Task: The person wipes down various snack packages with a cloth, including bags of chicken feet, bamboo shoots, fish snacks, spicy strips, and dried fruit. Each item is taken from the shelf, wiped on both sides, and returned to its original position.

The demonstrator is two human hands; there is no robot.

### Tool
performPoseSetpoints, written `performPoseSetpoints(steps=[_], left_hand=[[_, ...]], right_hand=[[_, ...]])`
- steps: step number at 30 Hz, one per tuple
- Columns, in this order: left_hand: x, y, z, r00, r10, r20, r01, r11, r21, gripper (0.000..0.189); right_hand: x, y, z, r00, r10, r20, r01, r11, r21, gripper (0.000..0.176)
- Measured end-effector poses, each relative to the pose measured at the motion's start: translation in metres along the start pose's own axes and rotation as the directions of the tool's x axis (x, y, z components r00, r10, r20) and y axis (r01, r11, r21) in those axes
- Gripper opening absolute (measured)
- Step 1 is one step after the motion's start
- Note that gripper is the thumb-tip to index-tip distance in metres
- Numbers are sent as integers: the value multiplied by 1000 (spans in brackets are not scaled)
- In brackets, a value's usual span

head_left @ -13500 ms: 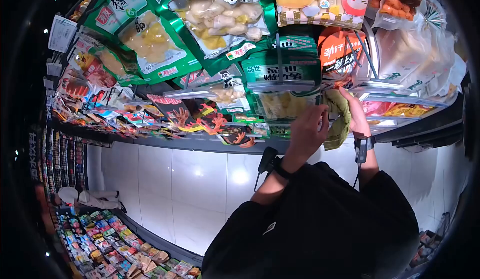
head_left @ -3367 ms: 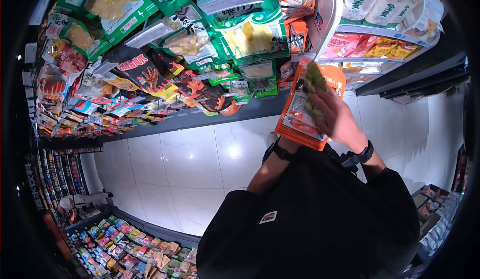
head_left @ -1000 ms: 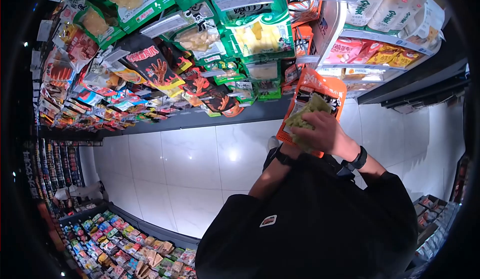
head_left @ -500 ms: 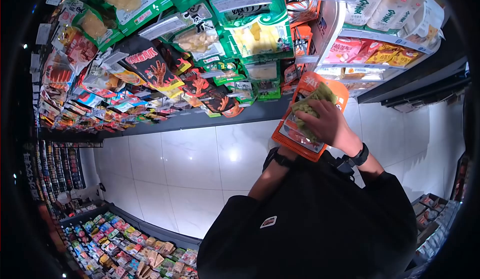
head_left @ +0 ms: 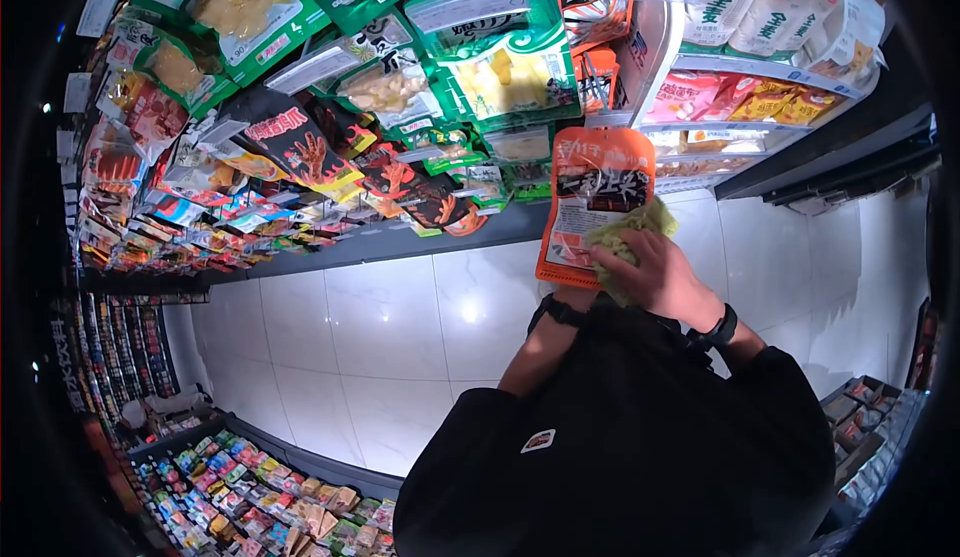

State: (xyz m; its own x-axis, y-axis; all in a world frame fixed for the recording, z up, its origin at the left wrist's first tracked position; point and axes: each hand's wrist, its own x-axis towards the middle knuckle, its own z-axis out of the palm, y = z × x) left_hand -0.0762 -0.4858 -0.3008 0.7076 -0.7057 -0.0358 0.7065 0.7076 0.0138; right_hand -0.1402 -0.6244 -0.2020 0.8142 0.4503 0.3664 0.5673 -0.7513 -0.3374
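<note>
An orange snack bag (head_left: pixel 590 202) with a dark printed panel lies face up in front of my body, below the hanging shelf goods. My left hand (head_left: pixel 574 296) reaches under its lower edge and holds it from behind; most of that hand's fingers are hidden. In my right hand (head_left: pixel 657 275) is a crumpled green cloth (head_left: pixel 655 219), gripped between bent fingers. The cloth touches the lower right part of the bag, leaving the upper printed side uncovered.
Green food pouches (head_left: pixel 505 72) and black snack packs (head_left: pixel 300 142) hang from hooks ahead. At the right, a white shelf (head_left: pixel 745 70) holds bread and pink and yellow packs. A bin of small packets (head_left: pixel 260 497) stands at lower left, on a tiled floor (head_left: pixel 385 322).
My right hand and the cloth have slid down the bag, uncovering its upper printed face. The bag has turned more upright and shifted slightly left.
</note>
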Motion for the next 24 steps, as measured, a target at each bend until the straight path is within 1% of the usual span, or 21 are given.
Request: performPoseSetpoints(steps=[1,2,4,5,7,8,10,11,12,14,15,17,18,20,21,23,24], left_hand=[[-1,0,0,1000,-2,1,2,1000,5,63],[0,-1,-1,1000,-4,-2,4,1000,4,64],[-1,-3,0,1000,-11,-1,11,1000,4,64],[0,-3,1,1000,-17,3,17,1000,0,64],[3,-4,2,1000,-21,4,21,1000,1,64],[5,-5,2,1000,-22,6,22,1000,-3,65],[7,-7,2,1000,-26,11,27,1000,-1,65],[7,-6,1,1000,-26,12,26,1000,1,65],[8,-5,1,1000,-22,12,22,1000,-2,65],[7,0,2,1000,-17,17,17,1000,-3,66],[7,-1,1,1000,-12,14,13,1000,-7,66],[4,0,0,1000,-13,12,13,1000,-7,66],[4,-1,0,1000,-15,7,15,1000,-11,66],[4,-4,1,1000,-27,2,27,1000,-11,67],[2,-4,1,1000,-30,2,30,1000,-9,67],[2,-6,2,999,-31,3,31,999,-7,67],[2,-6,3,999,-33,4,33,999,-2,68]], right_hand=[[4,-3,-5,999,-36,2,36,999,15,60],[6,-1,-2,1000,-29,2,29,999,16,60],[11,10,4,994,-111,13,111,994,0,57],[17,14,7,994,-107,13,107,994,-2,57],[30,20,11,998,-56,5,56,990,-129,53],[34,24,11,998,-55,5,56,990,-130,53],[41,31,11,994,92,-51,-101,974,-203,44],[40,35,5,971,239,11,-235,962,-137,44],[34,36,3,971,237,16,-233,963,-138,44],[22,33,3,965,250,-80,-258,958,-123,49],[19,25,4,966,248,-74,-256,959,-119,49],[18,10,3,982,187,-15,-188,979,-85,56],[21,5,3,981,193,-15,-193,977,-86,56],[28,-3,4,998,59,-13,-60,991,-115,56],[31,-3,7,998,62,-15,-63,991,-118,56],[42,7,17,995,51,-87,-67,979,-190,55],[46,11,15,995,49,-88,-65,979,-191,55]])
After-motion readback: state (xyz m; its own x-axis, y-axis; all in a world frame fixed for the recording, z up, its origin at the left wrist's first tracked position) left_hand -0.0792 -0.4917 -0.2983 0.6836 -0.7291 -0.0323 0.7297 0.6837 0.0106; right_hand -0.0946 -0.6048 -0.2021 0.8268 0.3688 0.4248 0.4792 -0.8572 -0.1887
